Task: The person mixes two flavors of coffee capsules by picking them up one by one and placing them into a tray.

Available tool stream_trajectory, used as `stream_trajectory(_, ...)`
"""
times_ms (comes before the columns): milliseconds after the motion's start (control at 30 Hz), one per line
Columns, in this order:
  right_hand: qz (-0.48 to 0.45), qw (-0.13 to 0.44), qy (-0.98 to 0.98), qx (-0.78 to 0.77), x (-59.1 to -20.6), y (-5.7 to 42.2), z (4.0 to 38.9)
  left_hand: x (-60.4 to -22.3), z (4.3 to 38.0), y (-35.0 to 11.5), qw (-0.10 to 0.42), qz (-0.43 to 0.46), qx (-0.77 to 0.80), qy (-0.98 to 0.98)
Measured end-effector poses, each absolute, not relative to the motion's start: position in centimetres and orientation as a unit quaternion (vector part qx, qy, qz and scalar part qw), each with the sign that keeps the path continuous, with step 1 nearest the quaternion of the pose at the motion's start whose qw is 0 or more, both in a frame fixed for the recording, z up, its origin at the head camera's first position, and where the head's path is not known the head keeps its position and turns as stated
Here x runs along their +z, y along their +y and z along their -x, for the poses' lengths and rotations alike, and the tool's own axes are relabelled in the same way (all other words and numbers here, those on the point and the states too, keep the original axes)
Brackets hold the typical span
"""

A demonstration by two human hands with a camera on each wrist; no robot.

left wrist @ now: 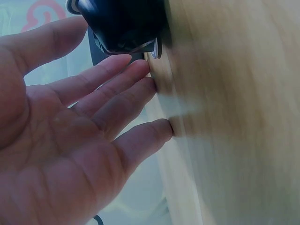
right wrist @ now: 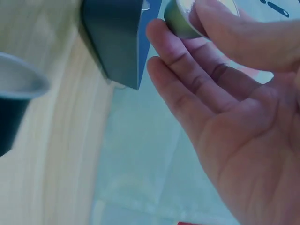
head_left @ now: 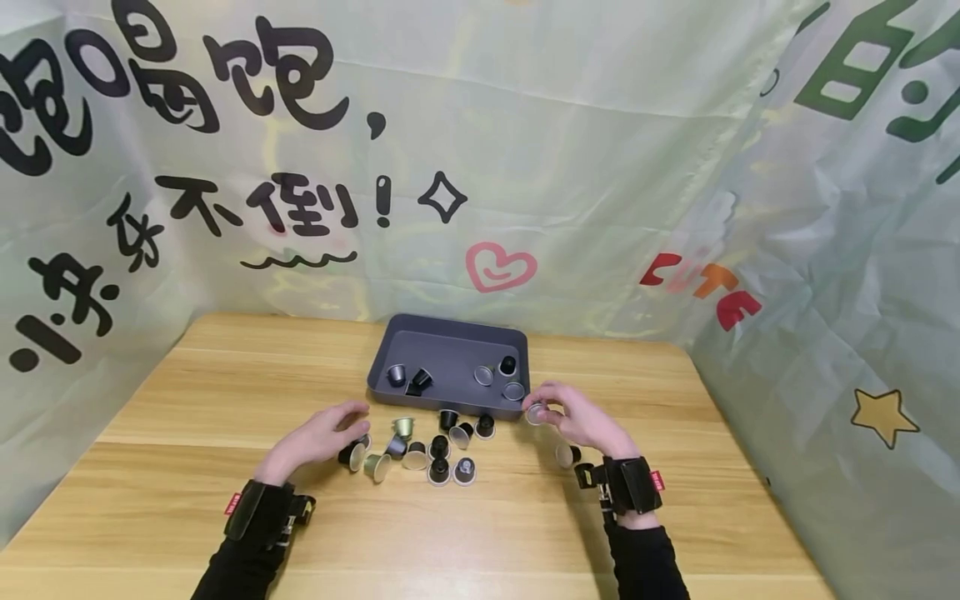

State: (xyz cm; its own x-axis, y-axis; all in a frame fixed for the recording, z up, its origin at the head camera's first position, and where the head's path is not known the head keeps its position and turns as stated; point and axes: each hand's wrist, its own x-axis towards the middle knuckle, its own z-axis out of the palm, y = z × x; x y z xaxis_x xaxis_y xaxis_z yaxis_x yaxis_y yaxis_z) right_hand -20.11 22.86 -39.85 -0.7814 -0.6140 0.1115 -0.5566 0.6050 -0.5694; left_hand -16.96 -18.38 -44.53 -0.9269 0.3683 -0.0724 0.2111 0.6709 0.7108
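My right hand pinches a coffee capsule between thumb and fingers, just off the front right corner of the dark grey tray. In the right wrist view this capsule has a green side and a pale lid. My left hand is left of a loose group of capsules, its fingers nearly straight. Fingertips rest at the wood in the left wrist view, close to a black capsule. Inside the tray lie several capsules, among them a dark one and a black one.
Several capsules lie in front of the tray, such as a pale green one and a black one. Another capsule lies beside my right wrist. Printed cloth hangs behind the wooden table and along its sides.
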Motion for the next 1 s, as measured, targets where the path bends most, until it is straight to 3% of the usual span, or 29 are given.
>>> stream_trajectory(600, 0.289, -0.107, 0.915, -0.262, -37.1, 19.0, 23.5, -44.6, 17.0, -18.3, 0.105, -0.166, 0.378, 0.905)
stream_trajectory(1000, 0.246, -0.069, 0.936, -0.242, -36.8, 17.4, 27.3, -44.7, 16.9, -18.4, 0.106, -0.162, 0.378, 0.906)
